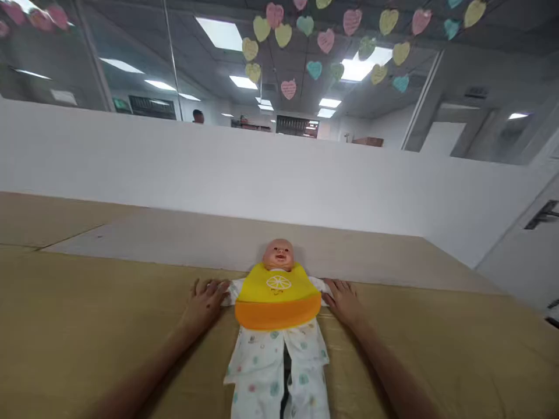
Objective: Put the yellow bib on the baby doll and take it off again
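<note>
Open cardboard surface either side of doll; white wall behind, probably blocking reach.

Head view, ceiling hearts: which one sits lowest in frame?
The pink heart, hanging below every other heart, almost directly above the doll.

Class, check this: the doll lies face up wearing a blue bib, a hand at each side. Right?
No. The head view shows the bib yellow and orange, not blue. The doll does lie face up, with the left hand and right hand at its sides.
</note>
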`<state>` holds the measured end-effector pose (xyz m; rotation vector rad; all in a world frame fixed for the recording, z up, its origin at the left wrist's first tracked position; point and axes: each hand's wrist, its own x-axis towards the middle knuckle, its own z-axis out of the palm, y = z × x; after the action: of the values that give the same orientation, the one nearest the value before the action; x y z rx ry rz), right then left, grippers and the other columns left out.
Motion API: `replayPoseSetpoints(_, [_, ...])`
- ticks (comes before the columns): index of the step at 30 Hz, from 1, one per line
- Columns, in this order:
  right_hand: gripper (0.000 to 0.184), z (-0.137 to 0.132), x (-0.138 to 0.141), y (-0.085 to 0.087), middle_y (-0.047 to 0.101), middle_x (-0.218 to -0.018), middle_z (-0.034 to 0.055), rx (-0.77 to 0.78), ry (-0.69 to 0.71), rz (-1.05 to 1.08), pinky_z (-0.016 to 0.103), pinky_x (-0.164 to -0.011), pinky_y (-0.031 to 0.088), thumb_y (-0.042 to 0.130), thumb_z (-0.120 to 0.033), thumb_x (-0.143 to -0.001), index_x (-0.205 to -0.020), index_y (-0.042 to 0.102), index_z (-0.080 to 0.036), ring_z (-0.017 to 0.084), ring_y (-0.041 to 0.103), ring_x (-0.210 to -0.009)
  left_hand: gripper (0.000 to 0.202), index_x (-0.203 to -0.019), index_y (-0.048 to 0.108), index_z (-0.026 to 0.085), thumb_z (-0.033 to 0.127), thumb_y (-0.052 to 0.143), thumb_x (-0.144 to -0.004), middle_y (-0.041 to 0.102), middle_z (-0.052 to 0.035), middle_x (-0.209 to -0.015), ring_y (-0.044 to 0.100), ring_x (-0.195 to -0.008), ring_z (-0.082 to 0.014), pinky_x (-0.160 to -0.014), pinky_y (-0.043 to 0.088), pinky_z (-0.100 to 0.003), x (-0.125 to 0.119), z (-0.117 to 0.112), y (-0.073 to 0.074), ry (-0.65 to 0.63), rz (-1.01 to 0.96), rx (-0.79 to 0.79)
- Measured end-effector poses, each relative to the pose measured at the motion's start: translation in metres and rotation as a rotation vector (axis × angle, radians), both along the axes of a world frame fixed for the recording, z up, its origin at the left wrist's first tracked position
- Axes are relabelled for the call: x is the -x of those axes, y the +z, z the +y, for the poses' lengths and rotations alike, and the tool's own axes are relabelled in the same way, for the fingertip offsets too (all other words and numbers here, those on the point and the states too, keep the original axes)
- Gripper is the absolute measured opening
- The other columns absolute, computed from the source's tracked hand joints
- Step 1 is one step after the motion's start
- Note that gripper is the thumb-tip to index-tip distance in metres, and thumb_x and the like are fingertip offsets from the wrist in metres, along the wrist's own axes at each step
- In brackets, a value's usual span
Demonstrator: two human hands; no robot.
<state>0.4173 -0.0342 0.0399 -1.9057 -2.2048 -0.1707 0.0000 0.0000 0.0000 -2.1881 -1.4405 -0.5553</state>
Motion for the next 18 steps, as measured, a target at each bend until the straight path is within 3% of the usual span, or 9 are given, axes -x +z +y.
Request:
replayPoseSetpoints(8, [0.040,0.006,0.004,-0.011,0.061,-0.117,0.0076,-0.107,-0.091,-0.021,0.041,-0.095,0.035,0.037,-0.045,-0.095,-0.124,0.055,-0.025,0.026,0.054,-0.108,0.031,-0.113,0.064,0.019,0.020,0.046,-0.088,0.068,-0.0126,-0.108,0.056,-0.103,-0.0332,-0.098,0.033,-0.057,-0.006,0.021,0.009,0.040,0.029,-0.032])
replayPoseSetpoints(14, [0.035,0.019,-0.001,-0.021,0.064,-0.108,0.0083,-0.199,-0.091,-0.062,0.039,-0.093,0.033,0.040,-0.041,-0.096,-0.118,0.058,-0.022,0.023,0.057,-0.102,0.030,-0.109,0.066,0.018,0.023,0.042,-0.091,0.069,-0.0135,-0.100,0.056,-0.101,-0.0330,-0.099,0.030,-0.059,-0.017,0.031,0.013,0.047,-0.038,-0.080])
replayPoseSetpoints(18, [0.034,0.019,-0.004,-0.026,0.064,-0.107,0.0082,-0.263,-0.060,-0.057,0.037,-0.092,0.033,0.040,-0.041,-0.095,-0.117,0.058,-0.021,0.022,0.057,-0.101,0.027,-0.105,0.066,0.019,0.024,0.044,-0.091,0.070,-0.0126,-0.095,0.057,-0.098,-0.0310,-0.095,0.035,-0.055,-0.017,0.031,0.012,0.013,-0.086,-0.110])
